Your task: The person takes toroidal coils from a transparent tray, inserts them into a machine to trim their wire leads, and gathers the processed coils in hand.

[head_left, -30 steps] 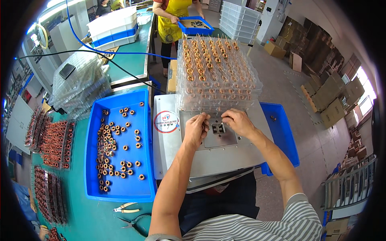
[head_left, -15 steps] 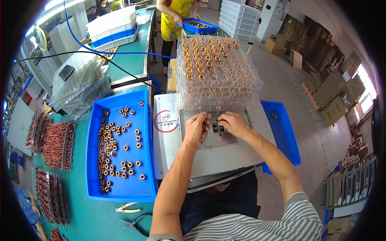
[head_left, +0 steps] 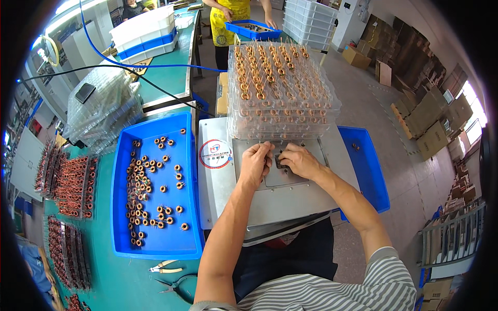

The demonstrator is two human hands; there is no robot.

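Observation:
A flat metal machine top (head_left: 213, 194) lies before me, and both hands are over it. My left hand (head_left: 255, 165) is closed in a pinch just left of a small dark fixture (head_left: 282, 163); whatever sits between its fingertips is too small to make out. On the fixture rest the bent fingers of my right hand (head_left: 302, 160), which cover most of it. Anything pinched there is hidden. Right behind the hands stands a stack of clear plastic trays (head_left: 282, 116), its top tray partly filled with rows of copper-wound ring coils (head_left: 258, 78).
At left, a blue bin (head_left: 171, 243) holds many loose ring coils. Cutters (head_left: 166, 267) and pliers (head_left: 176, 287) lie before it. Red coil trays (head_left: 75, 186) stand farther left. Another blue bin (head_left: 371, 171) sits at right. Beyond the stack, a person in yellow handles a blue tray (head_left: 254, 33).
My right fingers have come down over the fixture, which now shows less. My left hand stays pinched in nearly the same place. The person opposite has shifted their hands along the blue tray.

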